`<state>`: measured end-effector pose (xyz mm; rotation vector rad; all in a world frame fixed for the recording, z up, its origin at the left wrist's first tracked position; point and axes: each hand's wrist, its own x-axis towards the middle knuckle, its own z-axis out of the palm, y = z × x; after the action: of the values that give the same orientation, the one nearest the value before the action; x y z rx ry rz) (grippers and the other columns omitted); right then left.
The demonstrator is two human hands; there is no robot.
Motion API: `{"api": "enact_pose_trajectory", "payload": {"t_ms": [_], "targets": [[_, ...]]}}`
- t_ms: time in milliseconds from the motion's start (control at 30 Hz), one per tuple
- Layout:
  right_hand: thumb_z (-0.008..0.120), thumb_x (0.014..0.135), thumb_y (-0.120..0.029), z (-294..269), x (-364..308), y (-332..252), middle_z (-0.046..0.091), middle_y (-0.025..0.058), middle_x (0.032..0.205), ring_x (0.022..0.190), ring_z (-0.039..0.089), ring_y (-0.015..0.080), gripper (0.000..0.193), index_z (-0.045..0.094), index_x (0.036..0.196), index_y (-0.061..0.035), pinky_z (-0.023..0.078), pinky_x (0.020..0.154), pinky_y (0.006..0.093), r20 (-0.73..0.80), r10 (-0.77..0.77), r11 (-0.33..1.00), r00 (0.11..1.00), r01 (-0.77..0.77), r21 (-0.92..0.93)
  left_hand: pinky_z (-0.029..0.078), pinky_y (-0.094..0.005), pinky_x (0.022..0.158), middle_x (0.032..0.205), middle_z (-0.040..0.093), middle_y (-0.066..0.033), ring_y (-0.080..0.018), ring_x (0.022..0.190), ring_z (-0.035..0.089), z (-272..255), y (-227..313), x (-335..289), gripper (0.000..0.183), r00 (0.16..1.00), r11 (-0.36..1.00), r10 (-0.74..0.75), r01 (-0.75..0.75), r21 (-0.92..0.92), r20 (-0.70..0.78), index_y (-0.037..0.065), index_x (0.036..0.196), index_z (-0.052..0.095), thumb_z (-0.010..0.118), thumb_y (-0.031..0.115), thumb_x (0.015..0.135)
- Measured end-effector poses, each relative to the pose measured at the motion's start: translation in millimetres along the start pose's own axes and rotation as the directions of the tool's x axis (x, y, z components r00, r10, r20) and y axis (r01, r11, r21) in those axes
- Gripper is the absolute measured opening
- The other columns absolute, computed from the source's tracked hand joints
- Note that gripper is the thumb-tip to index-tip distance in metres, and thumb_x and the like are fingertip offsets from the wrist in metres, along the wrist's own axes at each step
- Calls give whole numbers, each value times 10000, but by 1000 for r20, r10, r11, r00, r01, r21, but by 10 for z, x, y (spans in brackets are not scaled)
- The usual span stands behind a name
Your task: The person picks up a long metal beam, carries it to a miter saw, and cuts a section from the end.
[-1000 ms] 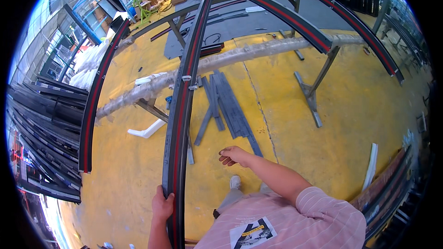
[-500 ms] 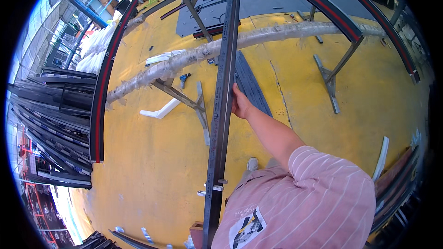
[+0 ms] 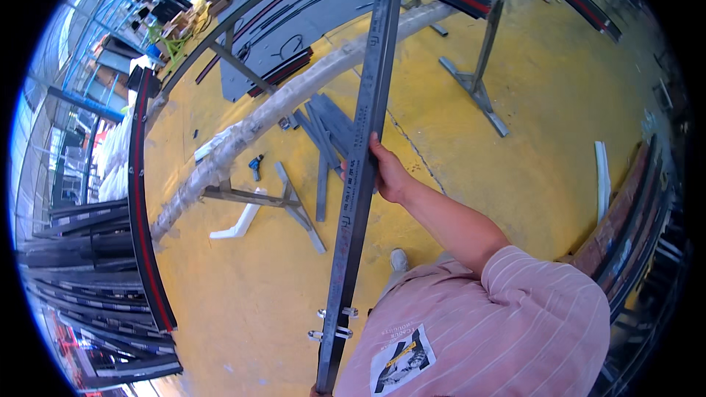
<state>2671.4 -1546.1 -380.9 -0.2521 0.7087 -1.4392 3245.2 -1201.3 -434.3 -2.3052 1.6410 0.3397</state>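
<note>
A long grey metal profile [image 3: 362, 169] is lifted clear of the yellow floor [image 3: 515, 154], carried lengthwise and not yet set down.
Its dull, straight channel runs up the view's middle; the right hand [image 3: 387, 173] is clenched around it mid-length, and the left hand [image 3: 318, 391] at its near end is too hidden to judge. Beyond, a wrapped bundle [image 3: 294, 99] rests on steel trestles [image 3: 478, 81].
</note>
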Motion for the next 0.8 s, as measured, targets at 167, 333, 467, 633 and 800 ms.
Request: {"api": "enact_pose_trajectory", "payload": {"t_ms": [167,333,467,633,800], "targets": [[445,975,-649,-894,-898,-1331,676,176,1187,1087,677,331,605,597,1202,-109,558,932,472,48,-296,944,954,284,167,543,-489,769,944,728,-206,-390,874,696,-1037,1755,233,338,901,918,396,-380,118,-180,139,1130,735,678,274,825],[420,982,-645,-1966,-2290,-2554,665,155,1226,1128,661,327,614,597,1226,-111,532,973,480,-91,-563,796,822,568,211,540,-489,788,954,735,-195,-381,866,698,-1949,3094,-327,313,700,765,642,-560,317,-312,125,1126,741,677,210,831],[434,968,-656,-2723,-3491,-3396,670,138,1224,1141,656,332,603,598,1230,-138,523,985,477,-208,-691,657,692,722,217,537,-489,804,961,742,-187,-374,860,699,-2586,4000,-816,298,495,656,754,-614,440,-433,114,1122,745,677,159,836],[579,970,-522,-3572,-4470,-4134,659,115,1256,1161,646,332,445,573,1264,-187,530,982,475,-288,-798,424,529,834,354,533,-490,823,971,749,-176,-365,853,701,-3330,5227,-1276,287,239,583,780,-613,533,-579,100,1118,751,676,95,842],[612,988,-406,-4418,-4949,-5031,613,95,1326,1241,591,339,407,537,1335,-206,519,1031,497,-226,-936,189,270,926,327,521,-482,877,1057,728,-216,-356,927,701,-3941,7114,-1010,337,-66,478,661,-731,487,-747,101,1170,729,720,127,834]]}}
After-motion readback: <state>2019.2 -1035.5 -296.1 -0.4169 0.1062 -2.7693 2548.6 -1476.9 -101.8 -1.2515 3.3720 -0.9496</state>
